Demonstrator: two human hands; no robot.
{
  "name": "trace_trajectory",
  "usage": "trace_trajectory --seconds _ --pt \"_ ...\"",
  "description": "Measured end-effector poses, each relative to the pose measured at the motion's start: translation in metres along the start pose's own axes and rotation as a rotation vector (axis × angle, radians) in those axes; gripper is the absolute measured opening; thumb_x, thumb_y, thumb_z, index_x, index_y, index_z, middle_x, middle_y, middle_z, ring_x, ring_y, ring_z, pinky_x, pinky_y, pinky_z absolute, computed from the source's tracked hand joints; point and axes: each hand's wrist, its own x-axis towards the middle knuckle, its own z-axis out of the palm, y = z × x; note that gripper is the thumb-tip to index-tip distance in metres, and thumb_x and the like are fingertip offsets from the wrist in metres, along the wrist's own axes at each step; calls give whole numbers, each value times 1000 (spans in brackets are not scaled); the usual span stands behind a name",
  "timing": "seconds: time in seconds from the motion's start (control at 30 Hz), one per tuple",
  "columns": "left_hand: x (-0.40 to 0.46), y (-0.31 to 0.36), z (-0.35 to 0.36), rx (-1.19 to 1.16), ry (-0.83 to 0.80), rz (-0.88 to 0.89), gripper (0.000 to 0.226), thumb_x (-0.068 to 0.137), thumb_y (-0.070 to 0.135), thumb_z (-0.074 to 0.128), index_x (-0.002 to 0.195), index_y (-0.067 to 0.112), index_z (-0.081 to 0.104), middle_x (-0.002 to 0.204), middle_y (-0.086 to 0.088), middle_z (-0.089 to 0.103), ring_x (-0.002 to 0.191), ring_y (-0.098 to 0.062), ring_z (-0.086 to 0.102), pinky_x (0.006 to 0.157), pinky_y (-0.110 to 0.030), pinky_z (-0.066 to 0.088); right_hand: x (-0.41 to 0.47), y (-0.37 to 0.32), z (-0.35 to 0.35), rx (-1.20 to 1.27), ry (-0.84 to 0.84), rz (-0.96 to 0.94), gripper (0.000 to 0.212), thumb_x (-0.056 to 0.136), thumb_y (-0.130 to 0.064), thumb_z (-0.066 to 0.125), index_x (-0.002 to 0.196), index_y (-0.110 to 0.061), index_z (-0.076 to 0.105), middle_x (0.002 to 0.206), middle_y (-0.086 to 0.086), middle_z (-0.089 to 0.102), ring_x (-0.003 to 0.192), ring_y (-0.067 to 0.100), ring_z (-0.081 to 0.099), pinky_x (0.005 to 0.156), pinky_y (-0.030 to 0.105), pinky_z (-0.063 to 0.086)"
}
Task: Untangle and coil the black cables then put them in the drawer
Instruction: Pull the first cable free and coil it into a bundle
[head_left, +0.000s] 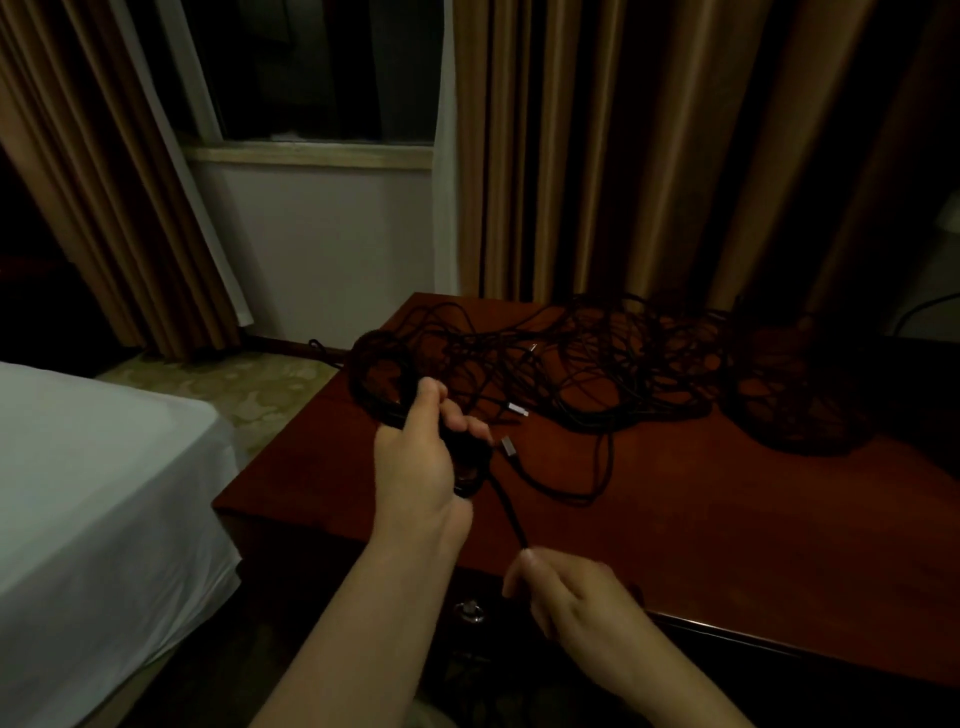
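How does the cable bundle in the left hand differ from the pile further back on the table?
The coil in the left hand is gathered into neat loops and held above the table; the pile sprawls tangled and flat across it. The coil is compact, the pile wide. The right hand pinches a strand from the coil. Both are black cable.
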Motion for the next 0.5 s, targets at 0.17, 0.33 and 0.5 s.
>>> trace_trajectory --seconds 0.17,0.33,0.5 --pt "20 -18 -6 438 175 257 30 102 25 39 99 3 59 43 6 54 50 -1 53 69 -10 46 -18 -7 -19 -531 -28 -13 24 95 -46 46 109 -29 52 90 -6 63 79 8 60 74 28 51" --pt "14 -44 -10 1077 -153 556 21 98 26 45 112 11 52 72 5 51 77 -21 63 62 -25 43 -38 -34 -49 -732 130 -84 17 97 -41 42 97 -29 53 77 -10 53 67 3 50 60 19 40" --pt "-8 -70 14 1371 -549 245 55 91 60 30 112 14 54 87 4 55 85 -16 55 72 -31 44 -50 -41 -74 -617 154 -140 20 95 -37 48 79 -30 57 66 -8 53 59 5 49 55 20 38"
